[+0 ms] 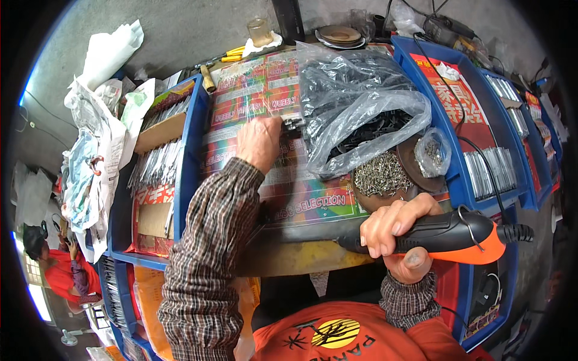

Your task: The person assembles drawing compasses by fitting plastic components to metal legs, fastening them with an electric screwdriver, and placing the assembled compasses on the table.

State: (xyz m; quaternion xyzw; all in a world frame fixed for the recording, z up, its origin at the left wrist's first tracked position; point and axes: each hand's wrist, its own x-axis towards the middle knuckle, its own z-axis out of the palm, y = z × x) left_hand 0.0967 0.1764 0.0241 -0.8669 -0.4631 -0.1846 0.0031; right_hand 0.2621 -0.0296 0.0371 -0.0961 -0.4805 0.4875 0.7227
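Observation:
My right hand (400, 236) is wrapped round a black and orange electric screwdriver (448, 231), whose cord leaves its right end. The tool lies level above the table's front edge, its tip pointing left. Over the printed sheet, my left hand (259, 143) is closed, its fingertips mostly turned out of sight. Small dark pieces (293, 125) show right at its fingers; whether they are gripped or only touched is unclear. Beside them an open clear plastic bag (367, 114) holds many black parts. Small silvery screws (382, 174) lie heaped in a round dish in front of the bag.
Blue trays (191, 150) with thin metal strips flank the table on the left, and another blue tray (448, 129) stands right. A small bag (432, 153) sits by the screws. At the back are a glass jar (259, 32) and yellow-handled tools (233, 55). Another person (63, 274) sits far left.

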